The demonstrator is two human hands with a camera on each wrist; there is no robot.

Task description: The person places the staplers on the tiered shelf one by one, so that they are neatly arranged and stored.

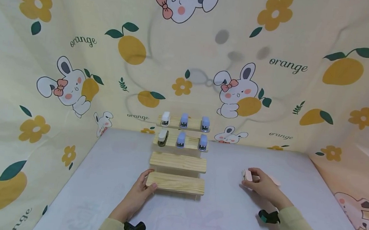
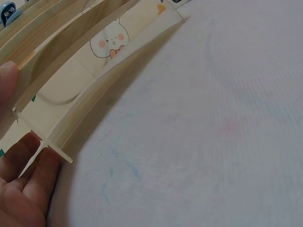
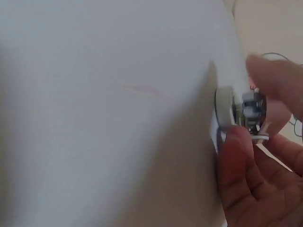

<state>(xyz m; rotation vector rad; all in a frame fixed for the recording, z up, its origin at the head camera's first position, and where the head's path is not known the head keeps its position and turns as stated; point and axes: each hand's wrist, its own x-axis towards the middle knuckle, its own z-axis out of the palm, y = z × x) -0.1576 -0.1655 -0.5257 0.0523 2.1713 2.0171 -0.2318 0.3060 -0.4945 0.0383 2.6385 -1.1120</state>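
A stepped wooden display rack (image 1: pixel 176 184) stands at the middle of the table. My left hand (image 1: pixel 140 188) grips the left end of its lowest step. In the left wrist view the left thumb (image 2: pixel 6 81) lies at the board, and the fingers (image 2: pixel 42 175) are at the clear end support below. To the right of the rack, my right hand (image 1: pixel 263 185) pinches a small pale pink stapler (image 1: pixel 247 175) low over the table. The right wrist view shows the metal front of this stapler (image 3: pixel 253 111) between thumb and fingers, beside a pale rounded piece (image 3: pixel 224 106).
On the top step are a white stapler (image 1: pixel 165 118) and two blue ones. The step below holds a grey-white stapler (image 1: pixel 163 137) and two more blue ones. A pale pink object (image 1: pixel 275 180) lies partly hidden behind the right hand. A patterned cloth (image 1: pixel 189 50) hangs behind.
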